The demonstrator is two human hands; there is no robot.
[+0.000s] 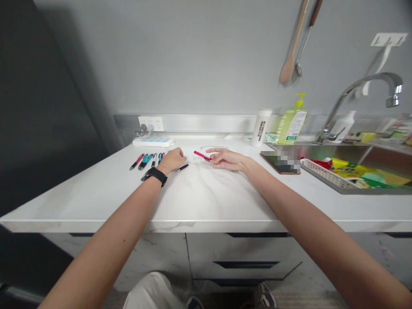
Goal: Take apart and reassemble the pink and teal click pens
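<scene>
The right hand (pixel 227 159) grasps the slim pink-red pen (pixel 201 154) by one end over the white marble-patterned desk (pixel 209 201). The left hand (pixel 173 159) is curled beside the thin black-and-white pen (pixel 182 168); whether it grips anything cannot be determined. Slender red, blue and white pens (pixel 147 161) lie in a row to that hand's left.
</scene>
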